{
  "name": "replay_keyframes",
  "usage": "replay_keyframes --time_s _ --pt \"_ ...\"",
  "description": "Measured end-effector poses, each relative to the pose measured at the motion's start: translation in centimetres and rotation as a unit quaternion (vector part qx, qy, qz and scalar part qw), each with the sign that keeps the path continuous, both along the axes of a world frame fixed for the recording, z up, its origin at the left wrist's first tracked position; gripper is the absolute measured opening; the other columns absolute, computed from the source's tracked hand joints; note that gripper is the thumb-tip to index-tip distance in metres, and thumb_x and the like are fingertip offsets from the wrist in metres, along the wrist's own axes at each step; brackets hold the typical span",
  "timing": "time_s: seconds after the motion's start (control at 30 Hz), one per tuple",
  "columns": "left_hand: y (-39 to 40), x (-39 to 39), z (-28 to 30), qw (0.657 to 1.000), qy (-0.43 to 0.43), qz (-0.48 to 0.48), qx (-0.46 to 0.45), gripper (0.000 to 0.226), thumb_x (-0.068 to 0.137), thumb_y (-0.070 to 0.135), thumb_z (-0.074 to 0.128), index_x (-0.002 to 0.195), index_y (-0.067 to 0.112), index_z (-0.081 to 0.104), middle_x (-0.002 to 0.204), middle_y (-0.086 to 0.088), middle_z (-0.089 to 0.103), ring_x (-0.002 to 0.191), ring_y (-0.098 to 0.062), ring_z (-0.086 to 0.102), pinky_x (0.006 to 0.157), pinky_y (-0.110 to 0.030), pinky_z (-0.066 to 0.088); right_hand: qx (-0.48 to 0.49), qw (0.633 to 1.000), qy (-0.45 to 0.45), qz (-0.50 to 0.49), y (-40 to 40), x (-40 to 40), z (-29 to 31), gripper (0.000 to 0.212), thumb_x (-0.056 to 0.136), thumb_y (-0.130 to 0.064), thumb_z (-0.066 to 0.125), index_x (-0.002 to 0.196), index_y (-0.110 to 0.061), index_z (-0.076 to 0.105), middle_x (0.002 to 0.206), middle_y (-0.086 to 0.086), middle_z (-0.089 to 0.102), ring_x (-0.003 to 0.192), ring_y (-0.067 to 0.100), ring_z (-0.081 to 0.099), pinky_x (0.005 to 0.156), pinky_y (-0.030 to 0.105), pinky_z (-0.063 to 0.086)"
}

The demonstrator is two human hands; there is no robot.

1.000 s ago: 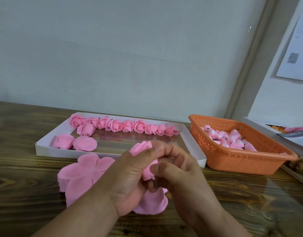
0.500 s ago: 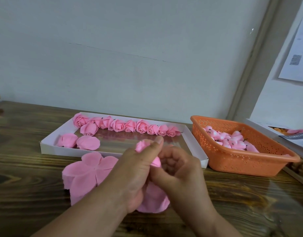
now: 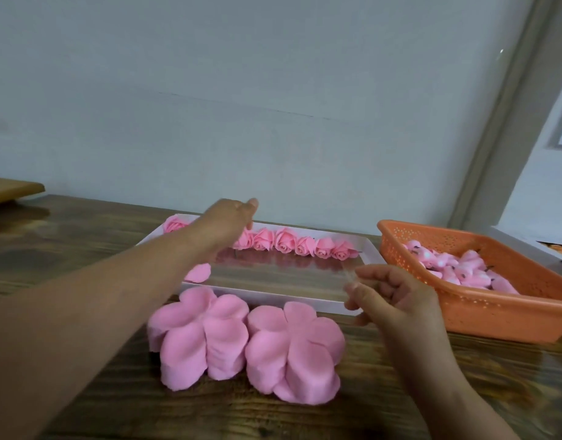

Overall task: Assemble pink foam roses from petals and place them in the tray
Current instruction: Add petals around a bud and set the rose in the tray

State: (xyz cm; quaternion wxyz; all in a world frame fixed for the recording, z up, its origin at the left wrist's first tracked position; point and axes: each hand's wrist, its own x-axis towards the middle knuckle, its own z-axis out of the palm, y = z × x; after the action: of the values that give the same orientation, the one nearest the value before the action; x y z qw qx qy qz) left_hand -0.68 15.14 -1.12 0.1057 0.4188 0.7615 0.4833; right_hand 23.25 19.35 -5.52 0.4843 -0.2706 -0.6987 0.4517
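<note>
Left hand (image 3: 229, 222) is stretched out over the far side of the white tray (image 3: 305, 304), back of the hand toward the camera, fingers pointing away and down at the row of roses (image 3: 292, 242). Can't tell if it has hold of a rose: palm and fingertips are hidden behind the hand itself, and it's motion-blurred. The row runs along the tray's far wall, passing under that hand; one rose (image 3: 173, 224) shows just left of the wrist, the rest continue to the right of the hand, touching each other side by side. Right hand (image 3: 397, 300) hovers near the tray's near-right corner, fingers loosely curled, thumb and forefinger close together, nothing visible between them. Just left of and below the right hand, two stacks of flat flower-shaped foam petals sit on the wooden table (image 3: 67, 249): right petal stack (image 3: 294, 347) nearest it, left petal stack (image 3: 198, 336) touching that one and lying under the left forearm. A loose round petal (image 3: 197, 273) lies in the tray beside the left forearm. Right of the right hand, near it, an orange perforated basket (image 3: 495, 315) holds a pile of pink rosebud cores (image 3: 463, 271).
</note>
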Motion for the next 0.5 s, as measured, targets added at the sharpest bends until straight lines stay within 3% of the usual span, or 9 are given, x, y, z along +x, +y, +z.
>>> replay_keyframes --time_s 0.13,0.27,0.37,0.5 --pt "0.6 -2.8 -1.2 0.98 0.174 -0.011 -0.099 0.041 0.098 0.039 0.048 0.069 0.01 0.048 0.063 -0.003 0.048 0.07 -0.023 0.047 0.061 -0.028 0.031 -0.008 1.0 0.011 -0.017 0.8 0.3 -0.1 0.014 0.079 -0.001 0.069 0.086 -0.012 0.064 0.069 0.012 0.067 0.057 0.013 0.064 0.047 0.021 0.05" --pt "1.2 -3.6 -3.8 0.943 0.253 -0.064 -0.205 0.039 0.093 0.045 0.055 0.069 0.015 0.048 0.06 0.0 0.054 0.065 -0.017 0.05 0.057 -0.025 0.033 0.007 1.0 -0.001 -0.019 1.0 0.3 -0.3 0.014 0.08 0.0 0.069 0.086 -0.012 0.064 0.067 0.01 0.067 0.055 0.011 0.063 0.047 0.02 0.05" --pt "1.6 -4.7 -5.3 0.905 0.312 -0.077 -0.279 0.044 0.094 0.045 0.053 0.062 0.018 0.042 0.059 0.004 0.048 0.065 -0.017 0.047 0.062 -0.027 0.034 0.009 1.0 -0.01 -0.022 1.2 0.4 -0.5 0.012 0.081 -0.002 0.069 0.087 -0.011 0.064 0.065 0.008 0.068 0.055 0.012 0.064 0.047 0.02 0.051" --pt "1.4 -7.0 -6.5 0.896 0.323 -0.04 -0.303 0.047 0.093 0.048 0.053 0.058 0.018 0.04 0.057 0.004 0.044 0.059 -0.013 0.042 0.058 -0.027 0.033 0.013 0.999 -0.022 -0.025 1.5 0.4 -0.6 0.011 0.081 -0.003 0.069 0.086 -0.012 0.065 0.064 0.006 0.068 0.055 0.012 0.064 0.047 0.021 0.05"
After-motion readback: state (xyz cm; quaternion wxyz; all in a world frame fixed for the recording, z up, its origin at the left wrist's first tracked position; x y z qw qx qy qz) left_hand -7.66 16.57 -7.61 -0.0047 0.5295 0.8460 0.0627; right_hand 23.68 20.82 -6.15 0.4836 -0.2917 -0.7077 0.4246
